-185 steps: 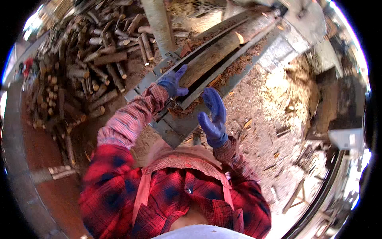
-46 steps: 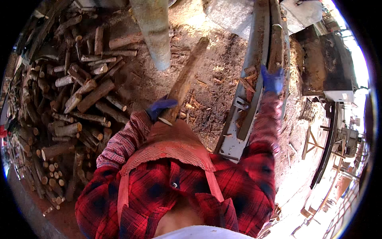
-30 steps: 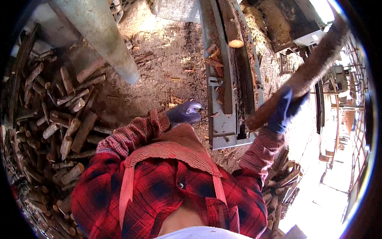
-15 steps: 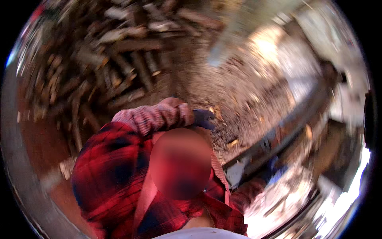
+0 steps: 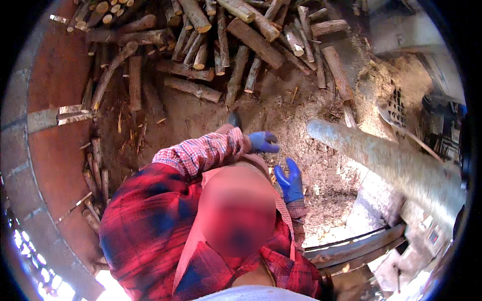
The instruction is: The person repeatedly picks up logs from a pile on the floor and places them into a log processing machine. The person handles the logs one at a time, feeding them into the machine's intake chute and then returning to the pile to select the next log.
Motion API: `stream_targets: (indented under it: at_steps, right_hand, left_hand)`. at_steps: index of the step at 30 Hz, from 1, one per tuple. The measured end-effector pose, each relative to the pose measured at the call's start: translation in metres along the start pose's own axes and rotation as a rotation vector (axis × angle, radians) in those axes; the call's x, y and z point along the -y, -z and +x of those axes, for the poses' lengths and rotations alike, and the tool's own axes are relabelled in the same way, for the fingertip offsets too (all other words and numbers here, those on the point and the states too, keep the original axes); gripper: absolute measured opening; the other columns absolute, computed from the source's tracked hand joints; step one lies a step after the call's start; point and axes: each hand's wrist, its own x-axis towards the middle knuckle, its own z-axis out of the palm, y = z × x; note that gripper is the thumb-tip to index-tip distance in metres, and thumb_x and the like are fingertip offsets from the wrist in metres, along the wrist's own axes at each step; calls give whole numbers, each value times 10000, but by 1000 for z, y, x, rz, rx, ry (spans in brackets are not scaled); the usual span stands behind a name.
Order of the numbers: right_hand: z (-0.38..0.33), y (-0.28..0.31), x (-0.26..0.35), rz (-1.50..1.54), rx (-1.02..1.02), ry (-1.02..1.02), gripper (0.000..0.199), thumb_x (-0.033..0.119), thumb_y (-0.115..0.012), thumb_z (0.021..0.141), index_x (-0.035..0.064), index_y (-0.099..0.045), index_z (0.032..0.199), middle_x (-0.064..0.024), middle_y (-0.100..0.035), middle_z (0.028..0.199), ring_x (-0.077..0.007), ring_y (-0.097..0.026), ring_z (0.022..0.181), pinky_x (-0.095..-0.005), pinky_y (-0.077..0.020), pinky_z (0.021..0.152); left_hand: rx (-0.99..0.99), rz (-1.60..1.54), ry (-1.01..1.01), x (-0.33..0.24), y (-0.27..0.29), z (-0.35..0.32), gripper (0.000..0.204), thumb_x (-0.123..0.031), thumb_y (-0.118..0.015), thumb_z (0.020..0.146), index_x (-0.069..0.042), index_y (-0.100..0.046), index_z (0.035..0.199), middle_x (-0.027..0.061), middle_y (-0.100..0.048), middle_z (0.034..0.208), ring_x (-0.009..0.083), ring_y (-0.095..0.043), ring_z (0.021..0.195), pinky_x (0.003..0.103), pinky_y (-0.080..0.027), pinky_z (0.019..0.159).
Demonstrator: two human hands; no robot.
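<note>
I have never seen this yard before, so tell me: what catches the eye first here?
The big heap of cut logs across the top of the view stands out first. Below it, the person's two blue-gloved hands, left hand and right hand, hang empty over sawdust-strewn ground. A thick pale post slants across the right side.

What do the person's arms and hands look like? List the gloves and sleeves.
Both hands wear smooth blue gloves: the left hand and the right hand. The left sleeve is a pink-and-white small check; the right cuff is a darker red plaid. A red-and-dark-blue plaid shirt covers the shoulders.
</note>
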Motion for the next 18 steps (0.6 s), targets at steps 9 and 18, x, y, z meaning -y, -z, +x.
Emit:
stream_targets:
  at_steps: [9, 18]
  right_hand:
    - [288, -132, -93, 250, 564, -498, 396, 267, -732, 791, -25, -601, 1024, -134, -625, 927, -225, -570, 830, -363, -459, 751]
    - [553, -404, -256, 549, 279, -728, 908, 228, -817, 725, -79, -278, 1387, -101, -513, 1285, -242, -509, 1123, -335, -414, 972]
  left_hand:
    - [-363, -447, 288, 228, 157, 90, 640, -414, -753, 744, -35, -549, 1218, 98, -625, 1038, 214, -616, 838, 328, -500, 695]
    - [-851, -142, 562, 463, 234, 295, 1098, -439, -837, 604, 7, -249, 1417, 234, -448, 1358, 342, -457, 1246, 386, -380, 1028]
